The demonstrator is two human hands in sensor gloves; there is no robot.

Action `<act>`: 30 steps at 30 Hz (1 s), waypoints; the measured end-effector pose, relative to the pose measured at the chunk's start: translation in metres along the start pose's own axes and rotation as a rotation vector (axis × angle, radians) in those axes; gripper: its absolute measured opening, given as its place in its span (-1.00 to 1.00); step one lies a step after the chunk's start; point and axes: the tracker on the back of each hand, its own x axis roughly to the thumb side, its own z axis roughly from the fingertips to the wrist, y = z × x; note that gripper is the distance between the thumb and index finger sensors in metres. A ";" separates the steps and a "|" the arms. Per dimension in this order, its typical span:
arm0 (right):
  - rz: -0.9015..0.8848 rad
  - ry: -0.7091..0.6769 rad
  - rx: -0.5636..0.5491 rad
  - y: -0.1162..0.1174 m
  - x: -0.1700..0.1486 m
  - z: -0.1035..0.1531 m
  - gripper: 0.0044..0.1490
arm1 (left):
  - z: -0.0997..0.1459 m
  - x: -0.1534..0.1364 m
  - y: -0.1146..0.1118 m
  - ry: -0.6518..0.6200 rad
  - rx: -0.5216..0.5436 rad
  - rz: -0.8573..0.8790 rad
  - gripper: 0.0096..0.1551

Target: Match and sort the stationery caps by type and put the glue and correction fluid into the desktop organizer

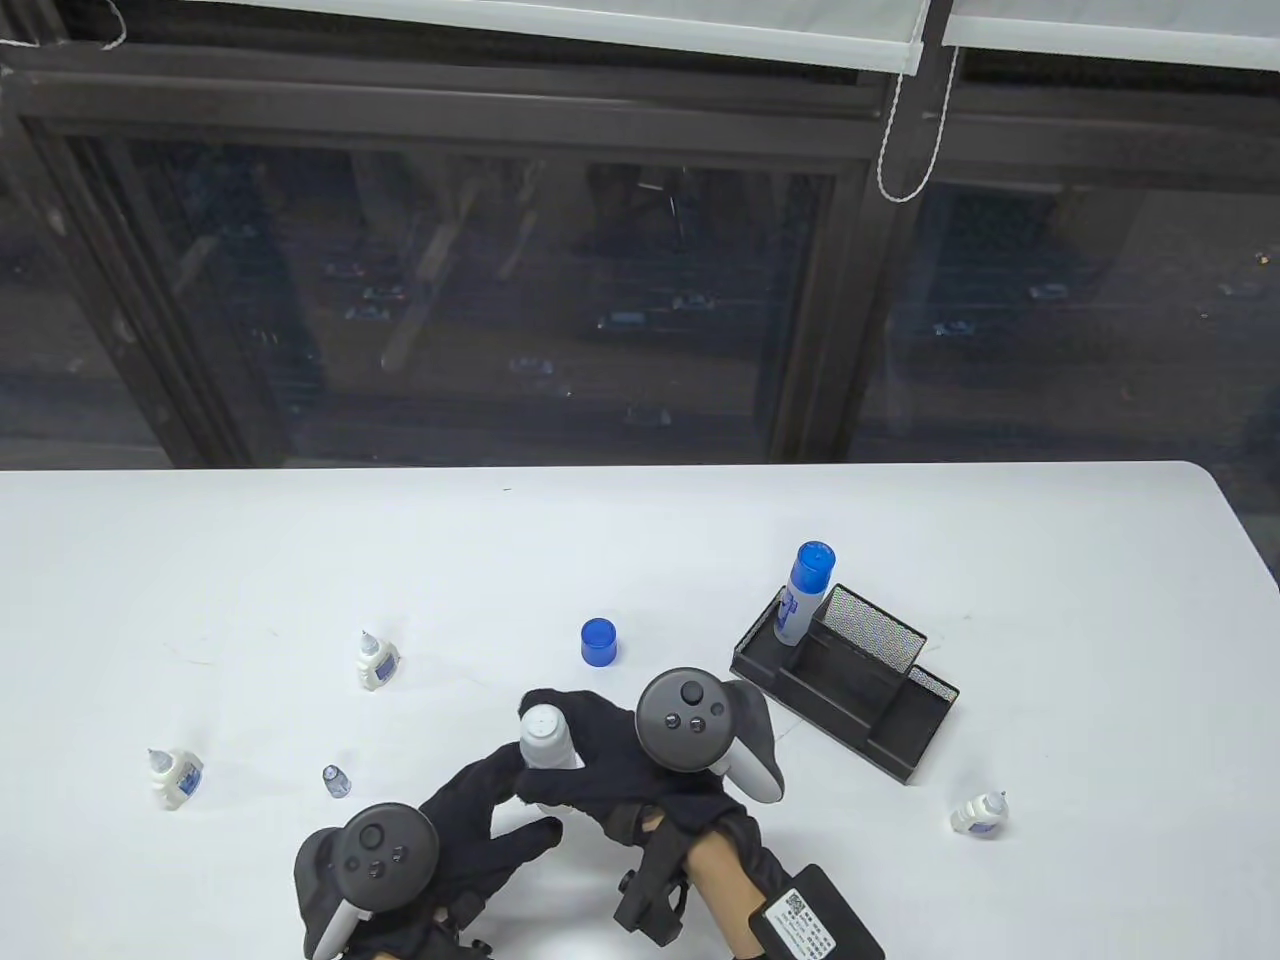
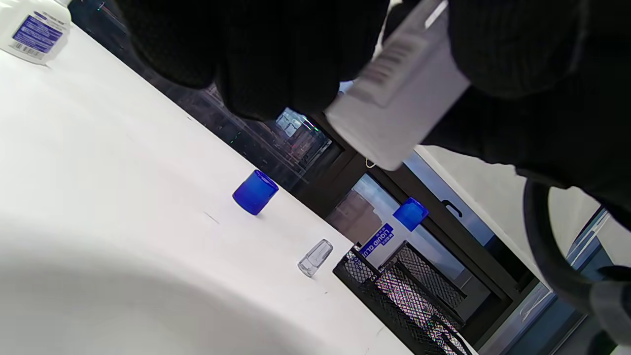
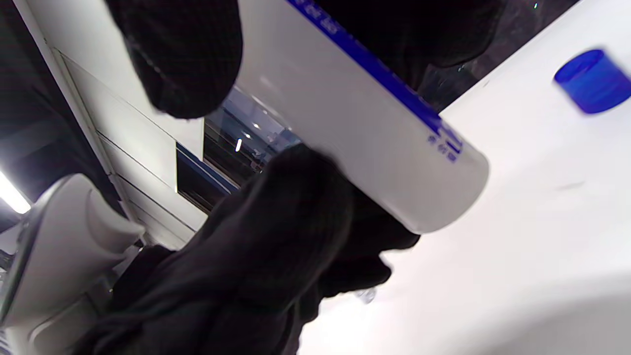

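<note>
At the bottom middle of the table view, the right hand curls its knitted black fingers round a smooth white glue tube. The left hand pinches it too. A shiny blue cap stands nearby. The black mesh organizer holds a bottle reading "LIQUID GLUE".

1. The table has a smooth white top with a soft, slightly glossy sheen.
2. The desktop organizer is black metal mesh, finely perforated, matt.
3. The glue bottle held between both hands is smooth white plastic, with a printed paper-like label seen in the left wrist view.
4. The blue cap is translucent, glossy plastic.
5. The small clear cap is transparent, shiny plastic.
6. The left hand and right hand wear black knitted cloth gloves, matt and finely ribbed.
7. The trackers are smooth grey plastic, lightly satin.
</note>
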 end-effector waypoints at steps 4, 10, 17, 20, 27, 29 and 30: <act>-0.003 -0.010 -0.015 0.012 0.003 -0.004 -0.07 | 0.000 -0.003 0.001 0.030 0.043 0.001 -0.07; 0.011 -0.014 -0.009 0.013 0.007 -0.008 -0.06 | -0.001 -0.002 0.002 0.037 0.063 -0.015 -0.11; -0.031 0.001 0.087 -0.014 -0.001 -0.010 -0.02 | -0.001 -0.006 0.007 0.050 0.064 -0.004 -0.13; -0.031 0.085 0.001 -0.039 -0.014 -0.008 -0.02 | -0.001 -0.008 0.012 0.066 0.086 0.009 -0.14; 0.074 0.243 -0.107 -0.080 -0.043 -0.011 -0.04 | -0.003 -0.011 0.010 0.074 0.087 -0.016 -0.15; 0.106 0.261 -0.118 -0.086 -0.045 -0.015 -0.04 | -0.003 -0.011 0.010 0.075 0.090 -0.011 -0.15; 0.122 0.266 -0.132 -0.089 -0.046 -0.019 -0.04 | -0.003 -0.011 0.010 0.079 0.095 -0.003 -0.15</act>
